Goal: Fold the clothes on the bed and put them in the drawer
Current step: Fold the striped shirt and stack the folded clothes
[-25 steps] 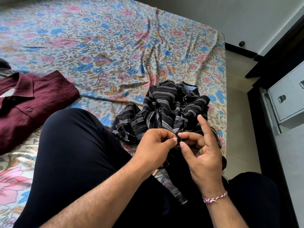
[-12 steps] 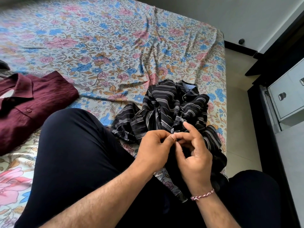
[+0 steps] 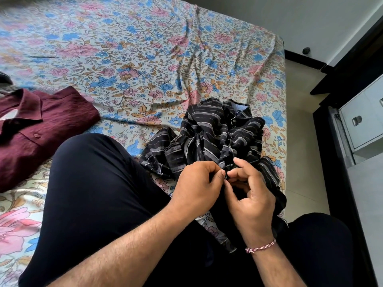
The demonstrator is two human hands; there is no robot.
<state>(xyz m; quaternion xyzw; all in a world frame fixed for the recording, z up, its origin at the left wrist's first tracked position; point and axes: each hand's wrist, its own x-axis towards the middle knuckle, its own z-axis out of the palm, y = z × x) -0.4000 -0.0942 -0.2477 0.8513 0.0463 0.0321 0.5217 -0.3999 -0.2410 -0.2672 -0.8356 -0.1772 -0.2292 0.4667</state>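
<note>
A crumpled black shirt with grey stripes [image 3: 213, 133] lies on the floral bed [image 3: 145, 59] in front of my knees. My left hand [image 3: 196, 185] and my right hand [image 3: 251, 195] meet at its near edge. Both pinch the same small bunch of fabric between thumb and fingertips, at what looks like the shirt's front placket. A folded maroon shirt [image 3: 41, 129] lies flat on the bed at the left, collar up. The white drawer unit [image 3: 364, 119] stands on the right beside the bed, its drawers closed.
My legs in dark trousers [image 3: 93, 193] fill the lower frame, one knee on the bed. A strip of beige floor [image 3: 302, 131] runs between the bed's right edge and a dark cabinet frame [image 3: 335, 162]. A dark item peeks in at the far left edge.
My right hand has curled in from a spread pose, fingertips now pinching the fabric against my left hand. The striped shirt has shifted slightly; the maroon shirt has stayed put.
</note>
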